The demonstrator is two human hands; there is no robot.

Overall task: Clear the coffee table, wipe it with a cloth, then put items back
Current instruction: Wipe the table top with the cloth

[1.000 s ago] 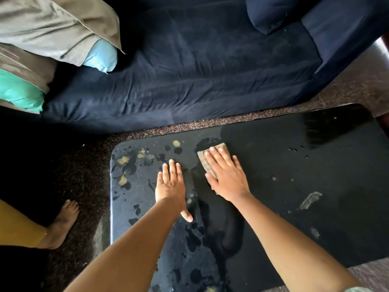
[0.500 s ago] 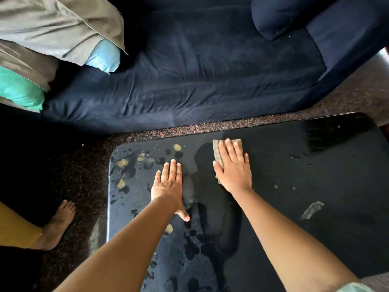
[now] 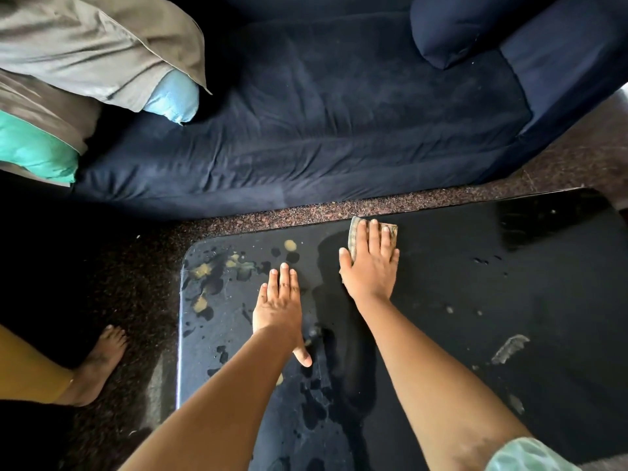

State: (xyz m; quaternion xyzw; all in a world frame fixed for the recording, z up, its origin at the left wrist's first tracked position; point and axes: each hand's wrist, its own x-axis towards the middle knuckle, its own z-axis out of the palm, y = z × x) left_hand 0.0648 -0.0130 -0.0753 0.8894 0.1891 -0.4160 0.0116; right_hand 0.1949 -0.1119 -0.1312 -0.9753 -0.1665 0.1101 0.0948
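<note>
— Right hand?
— Pressed flat on the cloth, palm down, fingers straight and together; not curled round it, only pinning it to the coffee table.
— And the cloth itself?
— Right at the table's far edge, just by the strip of speckled carpet before the sofa. Mostly hidden under the fingers; only a tan, striped margin peeking out to the left and beyond the fingertips.
— Left hand?
— Spread flat on the glossy black top, nearer than the right and a little to its left, thumb pointing back. Gripping nothing.
— State of the surface?
— Wet blotches and yellowish spots clustered at the left end, beyond and beside the left hand. A darker, smoother band between the two forearms. Off to the right, a pale grey smear, well apart from both hands.
— Anything else around?
— Grey, light blue and teal pillows piled on the sofa's left end, a dark round cushion on the right. A bare foot on the carpet left of the table.
</note>
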